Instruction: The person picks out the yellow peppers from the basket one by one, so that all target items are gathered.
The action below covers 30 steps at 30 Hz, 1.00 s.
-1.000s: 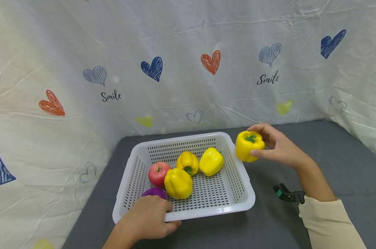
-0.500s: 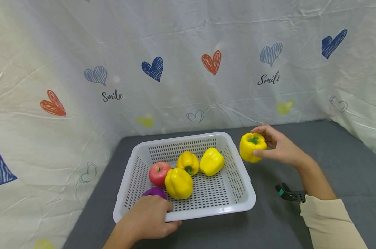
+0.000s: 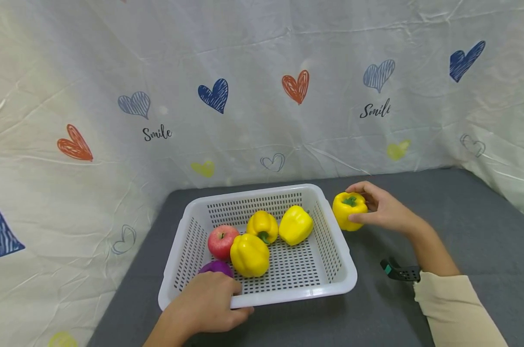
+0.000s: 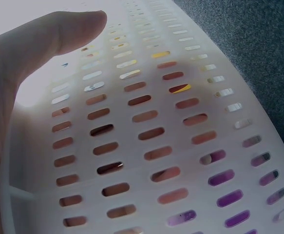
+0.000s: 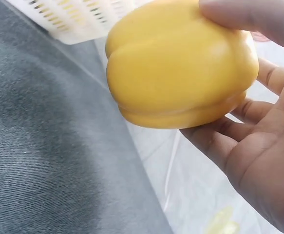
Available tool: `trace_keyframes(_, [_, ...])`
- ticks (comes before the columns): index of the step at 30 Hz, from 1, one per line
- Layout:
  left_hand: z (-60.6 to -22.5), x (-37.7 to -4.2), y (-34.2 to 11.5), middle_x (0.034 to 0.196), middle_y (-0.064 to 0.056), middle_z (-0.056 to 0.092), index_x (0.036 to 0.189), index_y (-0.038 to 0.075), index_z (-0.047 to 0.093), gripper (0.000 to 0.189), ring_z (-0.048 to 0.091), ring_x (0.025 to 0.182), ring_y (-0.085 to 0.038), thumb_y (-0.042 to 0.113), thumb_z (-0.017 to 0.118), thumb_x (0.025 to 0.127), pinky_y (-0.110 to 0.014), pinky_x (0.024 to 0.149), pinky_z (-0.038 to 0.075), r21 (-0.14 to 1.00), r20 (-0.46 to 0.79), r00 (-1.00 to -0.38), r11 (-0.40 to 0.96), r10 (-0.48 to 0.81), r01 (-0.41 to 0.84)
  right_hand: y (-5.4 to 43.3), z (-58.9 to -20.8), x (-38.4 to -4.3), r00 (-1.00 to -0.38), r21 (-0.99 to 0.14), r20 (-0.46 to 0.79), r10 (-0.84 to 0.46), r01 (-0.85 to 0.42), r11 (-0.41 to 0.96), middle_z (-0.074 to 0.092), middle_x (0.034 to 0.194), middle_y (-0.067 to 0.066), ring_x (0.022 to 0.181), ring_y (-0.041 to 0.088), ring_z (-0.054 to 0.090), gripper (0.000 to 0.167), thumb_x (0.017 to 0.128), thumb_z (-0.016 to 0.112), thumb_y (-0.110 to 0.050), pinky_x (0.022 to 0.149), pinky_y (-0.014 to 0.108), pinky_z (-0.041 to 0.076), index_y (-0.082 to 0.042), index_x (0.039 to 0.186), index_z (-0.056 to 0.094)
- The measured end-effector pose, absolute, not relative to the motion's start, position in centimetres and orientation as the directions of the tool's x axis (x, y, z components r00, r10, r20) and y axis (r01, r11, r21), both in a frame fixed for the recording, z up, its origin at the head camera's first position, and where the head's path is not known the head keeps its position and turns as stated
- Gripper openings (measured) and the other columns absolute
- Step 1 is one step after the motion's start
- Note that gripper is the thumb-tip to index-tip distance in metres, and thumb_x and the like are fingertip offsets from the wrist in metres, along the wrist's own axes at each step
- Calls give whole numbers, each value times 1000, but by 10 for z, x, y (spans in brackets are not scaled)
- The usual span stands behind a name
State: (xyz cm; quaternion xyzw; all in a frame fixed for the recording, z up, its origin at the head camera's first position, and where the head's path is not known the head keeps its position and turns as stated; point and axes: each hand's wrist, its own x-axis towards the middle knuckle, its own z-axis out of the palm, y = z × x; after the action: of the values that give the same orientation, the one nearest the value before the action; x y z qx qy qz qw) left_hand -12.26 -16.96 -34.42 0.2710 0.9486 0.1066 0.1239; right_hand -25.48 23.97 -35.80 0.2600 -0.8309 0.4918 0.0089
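My right hand point(image 3: 381, 209) grips a yellow bell pepper point(image 3: 347, 211) with a green stem, just right of the white basket point(image 3: 292, 293). In the right wrist view the thumb lies on one side of the pepper point(image 5: 180, 68) and the fingers on the other. My left hand point(image 3: 207, 301) holds the basket's near rim, fingers inside and thumb outside; the left wrist view shows the thumb against the slotted wall point(image 4: 146, 131). Inside the basket are a red apple point(image 3: 223, 242), three yellow peppers, the nearest one point(image 3: 250, 255) beside the apple, and a purple item point(image 3: 217, 268) partly hidden by the left hand.
The basket stands on a dark grey cloth-covered table point(image 3: 374, 299). Behind and to the left hangs a pale curtain point(image 3: 244, 48) printed with hearts. A black wrist strap point(image 3: 400, 271) sits on the right wrist above a beige sleeve point(image 3: 457, 308).
The right hand shifts the yellow bell pepper slightly right at first, then lower and a little back toward the basket. The left hand stays on the rim.
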Motion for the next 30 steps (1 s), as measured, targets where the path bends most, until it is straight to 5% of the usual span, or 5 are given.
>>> trace_keyframes(20, [-344, -123, -169, 53, 10, 40, 76, 21, 65, 30, 44, 51, -6, 50, 71, 80, -25, 50, 38, 269, -170, -823, 829, 542, 490, 238, -378, -264, -893, -798, 196, -406, -385, 463, 54, 129, 20, 107, 33, 56, 58, 82, 78, -6, 88, 32, 50, 0, 132, 48])
trace_keyframes(30, [-343, -123, -169, 53, 10, 40, 75, 21, 64, 31, 43, 52, -6, 51, 70, 81, -26, 50, 38, 254, -168, -820, 828, 547, 500, 237, -384, -267, -905, -799, 185, -384, -366, 477, 51, 133, 21, 114, 35, 53, 63, 82, 79, -6, 94, 47, 47, 1, 135, 46])
